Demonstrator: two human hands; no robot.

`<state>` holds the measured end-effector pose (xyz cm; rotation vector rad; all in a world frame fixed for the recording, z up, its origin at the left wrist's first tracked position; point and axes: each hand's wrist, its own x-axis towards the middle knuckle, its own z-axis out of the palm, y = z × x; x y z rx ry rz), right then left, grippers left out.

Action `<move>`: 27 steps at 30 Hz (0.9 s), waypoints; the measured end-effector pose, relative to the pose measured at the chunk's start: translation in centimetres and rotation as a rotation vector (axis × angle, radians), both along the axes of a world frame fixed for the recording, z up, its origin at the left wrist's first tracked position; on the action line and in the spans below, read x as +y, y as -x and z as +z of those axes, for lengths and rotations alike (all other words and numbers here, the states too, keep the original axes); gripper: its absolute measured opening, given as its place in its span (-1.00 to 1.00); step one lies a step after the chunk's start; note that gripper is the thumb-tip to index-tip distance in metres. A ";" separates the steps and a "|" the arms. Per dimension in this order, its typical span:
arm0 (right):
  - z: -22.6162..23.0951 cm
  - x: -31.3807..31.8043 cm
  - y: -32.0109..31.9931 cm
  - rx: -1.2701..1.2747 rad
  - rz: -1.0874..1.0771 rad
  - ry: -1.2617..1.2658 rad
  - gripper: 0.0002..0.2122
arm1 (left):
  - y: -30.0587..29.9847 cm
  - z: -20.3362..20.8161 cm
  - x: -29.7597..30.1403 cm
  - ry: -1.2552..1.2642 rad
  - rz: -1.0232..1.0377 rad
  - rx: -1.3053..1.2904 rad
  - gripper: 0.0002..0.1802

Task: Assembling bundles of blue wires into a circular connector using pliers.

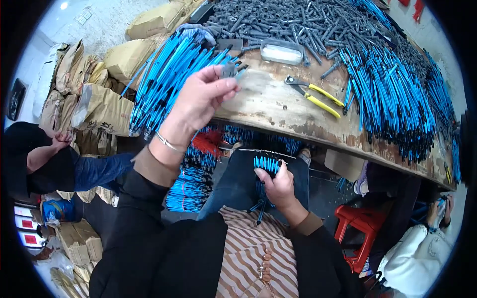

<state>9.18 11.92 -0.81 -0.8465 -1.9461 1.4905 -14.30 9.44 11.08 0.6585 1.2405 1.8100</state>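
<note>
My left hand point(201, 97) is raised over the near edge of the wooden table point(278, 102), its thumb and fingers closed on a small dark grey piece point(228, 70). Exactly what that piece is, I cannot make out. Lower down, above my lap, my right hand point(280, 187) grips a bundle of thin blue rods point(267, 163), their blue ends pointing up and away. Several dark-tipped rods stick out below this hand. Just beyond my left hand, a large pile of blue rods with black ends point(166, 82) lies along the table's left side.
Grey ribbed plastic parts point(298, 22) heap at the back, beside a clear tray point(282, 52). Yellow-handled pliers point(315, 97) lie mid-table; more blue rods point(387, 92) sit right. Tied bundles point(188, 191) stand below. A red stool point(360, 228) and other people flank me.
</note>
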 end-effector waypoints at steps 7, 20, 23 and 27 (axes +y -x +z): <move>-0.1 -2.0 -0.5 0.022 0.049 -0.128 -0.75 | -6.2 -6.1 -4.9 0.016 0.062 -0.172 -0.72; -0.9 -0.9 0.0 0.008 0.005 -0.137 -0.72 | -5.7 -9.0 -4.7 -0.136 -0.264 -0.393 -0.53; -0.6 -0.8 0.3 0.011 -0.005 -0.117 -0.79 | -5.6 -8.8 -4.5 -0.091 -0.262 -0.399 -0.53; -0.5 -0.7 0.4 -0.003 -0.002 -0.104 -0.80 | -5.3 -8.3 -4.4 -0.036 -0.283 -0.335 -0.51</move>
